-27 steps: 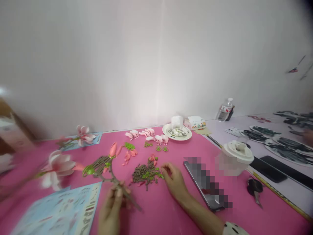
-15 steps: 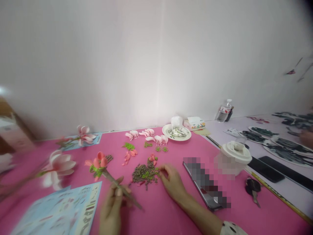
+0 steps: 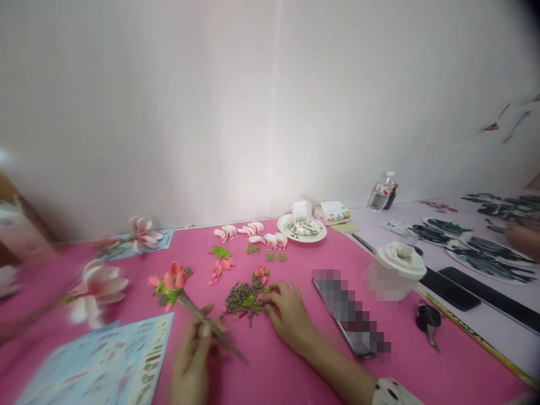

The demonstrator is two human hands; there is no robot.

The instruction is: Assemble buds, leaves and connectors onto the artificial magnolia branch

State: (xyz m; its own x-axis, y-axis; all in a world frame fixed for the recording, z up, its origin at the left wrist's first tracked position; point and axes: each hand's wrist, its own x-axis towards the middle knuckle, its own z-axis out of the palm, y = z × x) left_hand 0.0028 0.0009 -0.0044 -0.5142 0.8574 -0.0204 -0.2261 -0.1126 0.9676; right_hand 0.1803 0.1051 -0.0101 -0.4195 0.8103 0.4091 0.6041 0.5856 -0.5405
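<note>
Between its thumb and fingers, my left hand (image 3: 194,349) grips the brown stem of a toy flower branch (image 3: 192,306), with coral buds (image 3: 179,278) and green parts at its far end. My right hand (image 3: 289,315) reaches to the right edge of a pile of small brown pieces (image 3: 238,298), its fingers bent and close together. What lies between those fingertips is hidden. Green bits (image 3: 252,302) and coral pieces (image 3: 261,273) are mixed in the pile. Behind it lie loose coral petals (image 3: 217,270), green pieces (image 3: 220,252), green rings (image 3: 282,257) and pale pink petals (image 3: 276,241).
Instruction sheets (image 3: 105,360) and finished pink blossoms (image 3: 99,284) lie at left. A plate (image 3: 316,235) and tissue box (image 3: 335,212) stand by the wall. To the right are a phone (image 3: 343,315), lidded cup (image 3: 396,273), keys (image 3: 429,320), and another person's hand (image 3: 523,239).
My right hand has shifted slightly left, closer over the pile's edge. My left hand keeps hold of the branch in about the same place. The view has turned slightly.
</note>
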